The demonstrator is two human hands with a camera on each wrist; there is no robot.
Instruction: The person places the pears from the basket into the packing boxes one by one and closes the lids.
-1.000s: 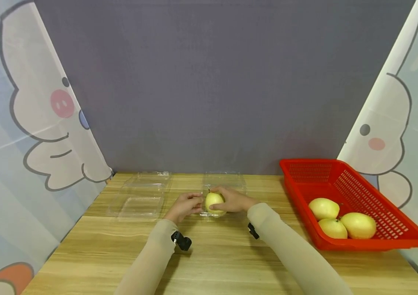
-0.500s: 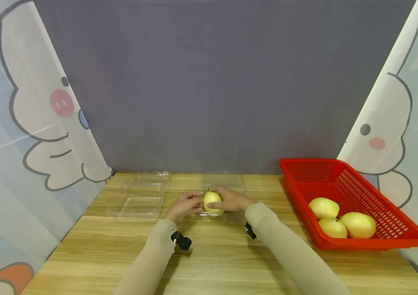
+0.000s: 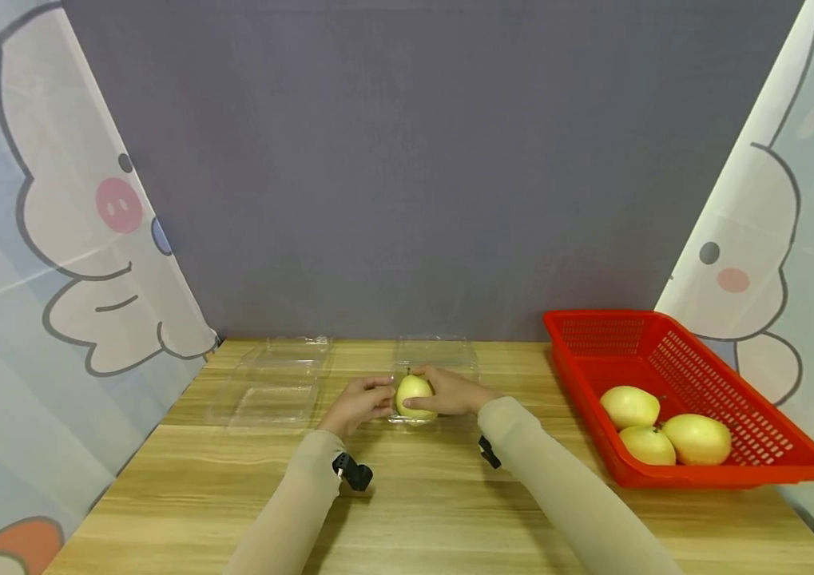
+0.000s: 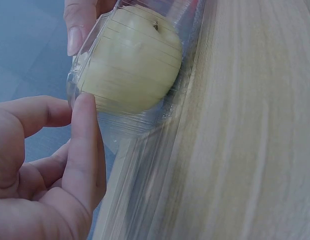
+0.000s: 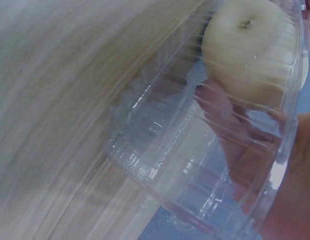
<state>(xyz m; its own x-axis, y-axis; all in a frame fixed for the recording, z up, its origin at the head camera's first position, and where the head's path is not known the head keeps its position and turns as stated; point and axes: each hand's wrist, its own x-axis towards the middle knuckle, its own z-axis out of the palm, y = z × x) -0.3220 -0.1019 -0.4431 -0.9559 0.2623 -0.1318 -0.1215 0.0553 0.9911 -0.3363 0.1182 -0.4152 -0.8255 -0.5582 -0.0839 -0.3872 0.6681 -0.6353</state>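
Observation:
A yellow pear (image 3: 414, 396) lies in the left part of a clear plastic clamshell box (image 3: 437, 351), whose lid stands open toward the back. My right hand (image 3: 450, 391) grips the pear from the right, its thumb across the near side and its fingers behind. In the right wrist view, the right hand (image 5: 245, 145) shows through the ribbed box wall, with the pear (image 5: 247, 50) beside it. At the box's left end, my left hand (image 3: 359, 405) pinches the rim. The left wrist view shows the thumb and a finger of that left hand (image 4: 55, 165) meeting at the plastic edge.
On the left stands a second clear clamshell box (image 3: 273, 403), also open, with nothing in it. To the right, a red plastic basket (image 3: 737, 477) holds several yellow pears (image 3: 697, 439) at its near end. A grey partition (image 3: 407, 176) rises behind the wooden table (image 3: 407, 511).
Over the last second, the right hand and the pear have shifted slightly left inside the box. The left hand has stayed at the rim, and the basket has not moved.

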